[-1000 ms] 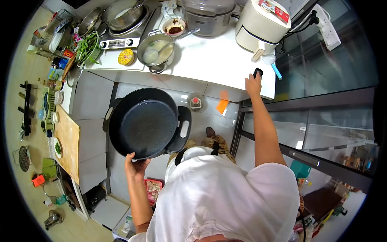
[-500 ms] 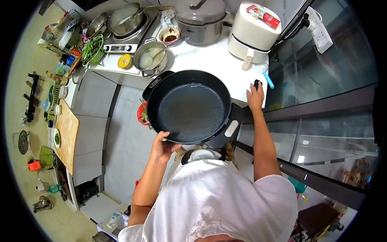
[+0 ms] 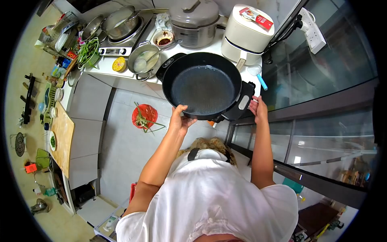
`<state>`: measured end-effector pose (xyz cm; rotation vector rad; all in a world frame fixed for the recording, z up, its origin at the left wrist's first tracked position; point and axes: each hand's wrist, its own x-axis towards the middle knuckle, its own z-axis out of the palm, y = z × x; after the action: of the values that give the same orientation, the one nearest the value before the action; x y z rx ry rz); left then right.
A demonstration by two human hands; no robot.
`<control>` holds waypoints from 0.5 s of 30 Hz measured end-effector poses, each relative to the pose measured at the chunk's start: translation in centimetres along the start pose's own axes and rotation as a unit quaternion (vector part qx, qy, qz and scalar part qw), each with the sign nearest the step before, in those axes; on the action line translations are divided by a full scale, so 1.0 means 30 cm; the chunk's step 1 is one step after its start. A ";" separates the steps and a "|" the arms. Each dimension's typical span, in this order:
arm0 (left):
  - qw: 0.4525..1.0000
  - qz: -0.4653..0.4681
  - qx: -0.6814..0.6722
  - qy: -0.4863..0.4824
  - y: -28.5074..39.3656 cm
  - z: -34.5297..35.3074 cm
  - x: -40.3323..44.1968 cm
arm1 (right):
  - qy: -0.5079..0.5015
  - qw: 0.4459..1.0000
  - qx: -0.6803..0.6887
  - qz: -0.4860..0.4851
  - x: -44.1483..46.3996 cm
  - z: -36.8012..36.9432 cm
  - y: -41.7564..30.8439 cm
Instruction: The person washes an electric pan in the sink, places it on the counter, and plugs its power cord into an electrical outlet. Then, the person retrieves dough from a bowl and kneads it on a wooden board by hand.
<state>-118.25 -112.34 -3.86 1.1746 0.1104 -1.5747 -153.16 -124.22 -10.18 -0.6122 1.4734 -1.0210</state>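
A wide black electric frying pan (image 3: 203, 90) is tilted toward me, overlapping the front of the white counter. My left hand (image 3: 180, 121) grips its near rim, with the thumb on top and the fingers underneath. At the pan's right is a thick black handle block with a light grey oval (image 3: 244, 102). Just beyond that block, my right hand (image 3: 259, 109) is palm up with its fingers partly curled and apart. Its fingertips are close to the block; whether they touch it I cannot tell. A small whitish spot by the thumb is too small to name.
Behind the pan stand a cream air fryer (image 3: 246, 34), a grey pressure cooker (image 3: 193, 24) and a steel pot with a ladle (image 3: 143, 58). A blue-handled strainer (image 3: 262, 82) lies at the counter's right. A red bin (image 3: 145, 117) stands on the floor, left of my arm. Glass doors run along the right.
The pan has moved up and right, toward the counter, with my left hand on it. My right hand has come down from the counter edge to beside the handle block. The red bin shows more fully.
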 end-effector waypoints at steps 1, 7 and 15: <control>1.000 0.001 -0.006 0.004 -0.003 0.012 0.020 | -0.011 1.000 -0.006 0.013 -0.037 0.015 0.000; 0.998 0.035 -0.042 0.019 -0.036 0.082 0.112 | -0.097 0.995 0.036 0.002 -0.141 0.133 -0.034; 0.994 0.085 -0.066 -0.008 -0.107 0.118 0.219 | -0.108 0.991 0.081 0.002 -0.051 0.235 -0.060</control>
<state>-122.23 -117.85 -8.35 1.0404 0.0999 -1.4044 -146.39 -125.52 -7.40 -0.5833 1.1892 -1.0268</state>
